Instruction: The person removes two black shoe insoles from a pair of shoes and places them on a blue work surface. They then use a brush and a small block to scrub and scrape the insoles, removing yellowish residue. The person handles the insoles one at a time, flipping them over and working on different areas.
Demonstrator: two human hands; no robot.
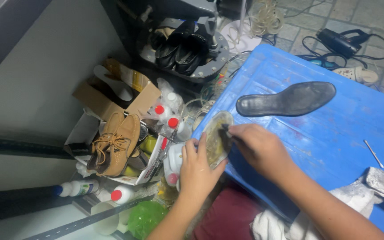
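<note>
Head view, left hand: the left hand (196,166) sits at about 6 o'clock of the frame, fingers curled up around the near edge of a shoe sole (216,138) and cupping it from below, thumb on the rim.
Head view, right hand: the right hand (258,149) comes in from 4 o'clock, fingers pressed together around a dark brush (224,133) whose tip rests on the sole's upturned face.
Held sole, place: just left of centre, over the near-left corner of the blue table (334,133), tilted towards the person.
Held sole, handling: it looks thin, light and bendy, probably rubbery; its face is smeared with a yellowish, wet-looking coat, likely sticky, so the clean edges and underside are the sound places to hold it, as the left hand does now.
Table, 2 o'clock: a second, dark grey sole (285,100) lies flat, well apart from the hands.
Table, 3 to 4 o'clock: a thin stick (373,153) and a crumpled grey rag (374,186).
Floor, 9 o'clock: a pair of tan lace-up shoes (114,142) on a tray, beside white bottles with red caps (167,115).
Floor, 10 o'clock: an open cardboard box (112,93) holding white insoles.
Far side, 12 o'clock: black shoes (181,44) sit on a round metal stand.
</note>
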